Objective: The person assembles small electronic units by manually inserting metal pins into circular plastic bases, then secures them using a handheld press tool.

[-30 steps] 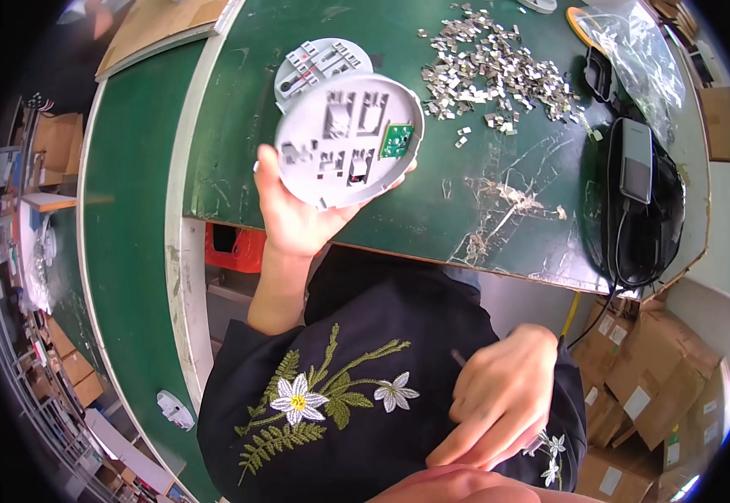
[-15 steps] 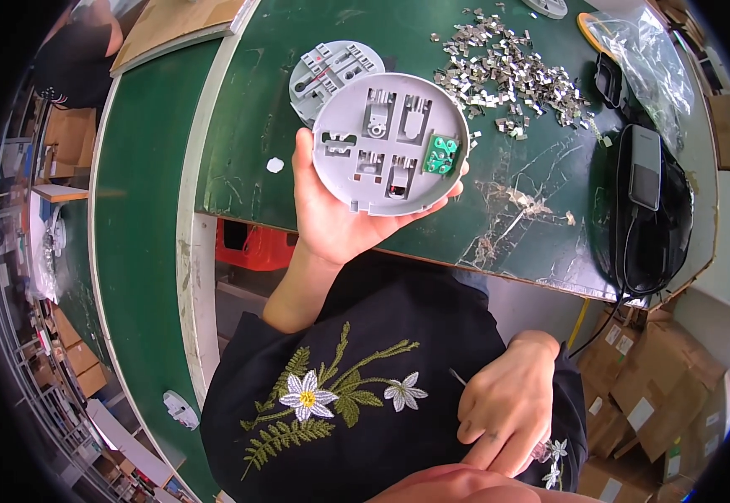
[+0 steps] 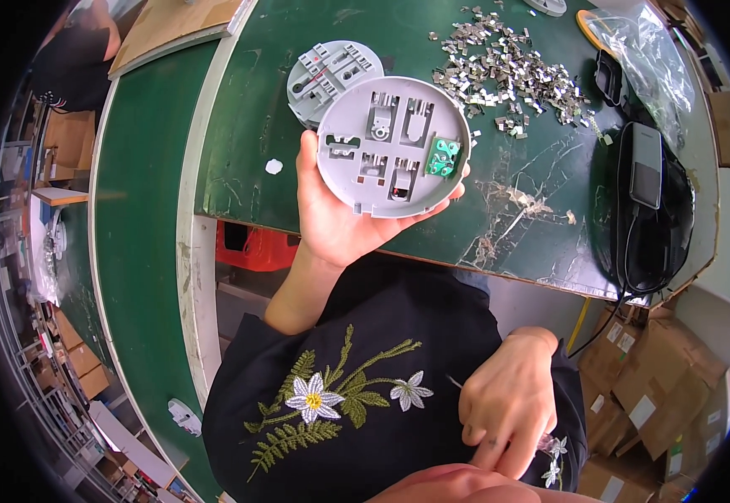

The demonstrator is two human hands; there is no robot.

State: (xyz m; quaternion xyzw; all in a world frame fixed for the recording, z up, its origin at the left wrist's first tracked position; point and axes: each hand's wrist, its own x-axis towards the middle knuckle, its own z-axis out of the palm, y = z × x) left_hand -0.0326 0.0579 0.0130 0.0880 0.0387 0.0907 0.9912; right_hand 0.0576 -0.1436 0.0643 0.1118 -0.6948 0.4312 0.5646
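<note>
At upper centre, the left hand [image 3: 340,226] is gripping a round grey housing [image 3: 394,147] around its lower rim, thumb at its left, fingertips emerging at its right. Compared with a second ago, the housing is sitting farther right in the frame and appearing sharper. At lower right, the right hand [image 3: 512,398] is curling (whether it is holding the thin rod [image 3: 455,381] beside it, I cannot tell). Beyond, the housing is partly hiding a second grey disc [image 3: 331,75].

Grey housing [image 3: 394,149], green circuit board [image 3: 443,157], white-flowered black shirt [image 3: 428,331]
</note>
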